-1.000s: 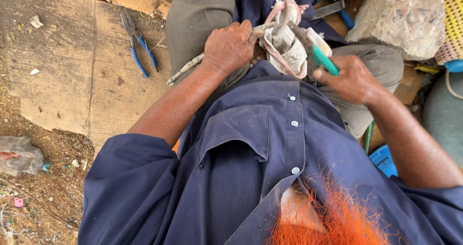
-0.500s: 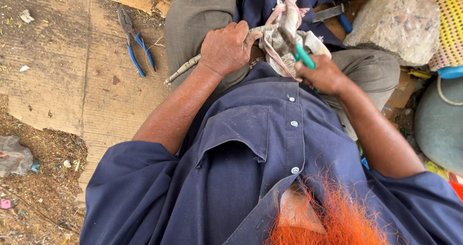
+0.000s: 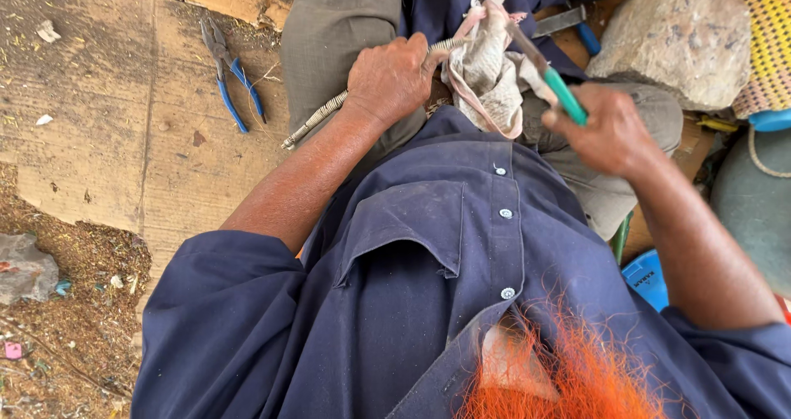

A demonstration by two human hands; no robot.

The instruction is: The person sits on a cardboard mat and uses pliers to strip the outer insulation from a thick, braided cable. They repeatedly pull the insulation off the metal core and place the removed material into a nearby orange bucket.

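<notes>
Both hands work over the lap, seen from my remote feed: the left hand (image 3: 389, 81) is fisted tight round a coiled metal cable (image 3: 317, 119), and the right hand (image 3: 608, 132) is closed on the green handle of a screwdriver (image 3: 550, 77) whose shaft angles up into a bundle of grey cloth (image 3: 486, 66). Largest in view, the navy work shirt (image 3: 428, 279) fills the lower frame, and a worn wooden board (image 3: 107, 114) spreads over the ground to the left. A rough grey stone (image 3: 684, 36) sits at upper right, just beside a yellow woven basket (image 3: 770, 44). The cloth bundle rests on the knees between the two hands, wrapped about the cable's upper end and touching the left thumb. Blue-handled pliers (image 3: 232, 85) lie on the board, well apart from the left hand. Smaller still, a hammer with a blue grip (image 3: 577, 25) shows behind the bundle. I judge the cable stiff, springy and fairly light, its ribbed winding giving a sure hold; the cloth looks soft and limp, likely to slip or bunch. Best purchase seems to be on the bare cable just below the wrap, where the left fist sits now.
</notes>
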